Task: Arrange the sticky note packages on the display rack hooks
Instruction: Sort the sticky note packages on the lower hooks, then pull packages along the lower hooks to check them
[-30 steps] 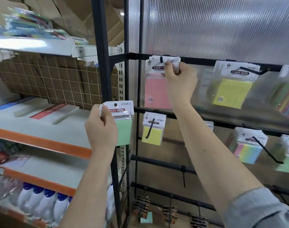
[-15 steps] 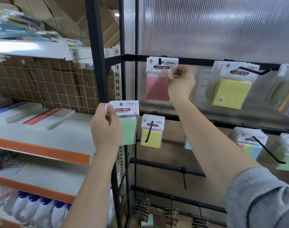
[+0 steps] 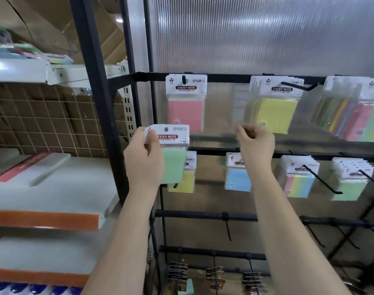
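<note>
The display rack (image 3: 224, 78) fills most of my view: black crossbars in front of a ribbed translucent panel, with hooks pointing out at me. On the top bar a pink package (image 3: 186, 103) hangs from its hook, next to a stack of yellow packages (image 3: 275, 109) and a multicolour stack (image 3: 356, 120). The second bar carries yellow, blue (image 3: 238, 173), striped and green packs; the bars below look mostly bare, with empty hooks showing.

My left hand (image 3: 144, 165) pinches the green package (image 3: 171, 152) by the side of its white header card, thumb over the printed face, holding it upright just in front of the rack's left post. My right hand (image 3: 255, 145) holds nothing; its fingers are loosely curled and blurred, between the top and second bars.

I judge the next job is hanging this green pack. To do it well I should keep the card's round hole clear of my thumb, square the card to a hook tip, thread it, then slide it fully back so the label faces out. Steadying the hook or the lower edge with my free hand would help, since the sleeve is floppy.

To the left are white shelves with orange edges (image 3: 45, 220), a brown wire-grid panel (image 3: 45, 116) and cardboard boxes above. Bottles with blue caps sit at the bottom.
</note>
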Demonstrator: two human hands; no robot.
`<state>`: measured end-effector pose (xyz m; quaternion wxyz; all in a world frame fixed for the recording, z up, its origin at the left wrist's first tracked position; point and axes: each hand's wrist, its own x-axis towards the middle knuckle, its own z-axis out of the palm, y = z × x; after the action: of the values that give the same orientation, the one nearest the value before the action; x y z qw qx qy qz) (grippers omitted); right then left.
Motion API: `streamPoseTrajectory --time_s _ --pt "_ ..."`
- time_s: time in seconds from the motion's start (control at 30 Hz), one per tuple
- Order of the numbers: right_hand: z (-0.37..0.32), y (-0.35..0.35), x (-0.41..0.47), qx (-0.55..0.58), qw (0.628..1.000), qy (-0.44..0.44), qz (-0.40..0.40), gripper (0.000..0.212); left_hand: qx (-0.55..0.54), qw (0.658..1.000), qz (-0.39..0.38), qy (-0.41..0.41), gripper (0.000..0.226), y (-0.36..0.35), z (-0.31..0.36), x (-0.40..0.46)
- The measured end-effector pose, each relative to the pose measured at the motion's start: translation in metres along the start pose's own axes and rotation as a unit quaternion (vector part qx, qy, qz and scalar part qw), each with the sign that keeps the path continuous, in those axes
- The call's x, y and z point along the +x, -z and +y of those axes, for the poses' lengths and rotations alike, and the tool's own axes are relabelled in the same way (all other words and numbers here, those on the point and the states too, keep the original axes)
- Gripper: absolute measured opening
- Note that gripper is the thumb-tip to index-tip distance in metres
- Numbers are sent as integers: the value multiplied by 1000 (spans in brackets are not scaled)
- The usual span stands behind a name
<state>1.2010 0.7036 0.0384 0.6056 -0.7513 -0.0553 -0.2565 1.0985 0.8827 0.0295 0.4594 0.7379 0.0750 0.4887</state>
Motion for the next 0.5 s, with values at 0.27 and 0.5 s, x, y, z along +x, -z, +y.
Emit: streamPoseTrajectory --time_s 0.27,0.5 --pt "45 68 3 -60 998 -29 -8 18 -23 999 -21 -10 22 -39 27 -14" --pt "67 130 28 -151 985 -28 -85 22 -33 997 -33 -59 23 -91 77 -28"
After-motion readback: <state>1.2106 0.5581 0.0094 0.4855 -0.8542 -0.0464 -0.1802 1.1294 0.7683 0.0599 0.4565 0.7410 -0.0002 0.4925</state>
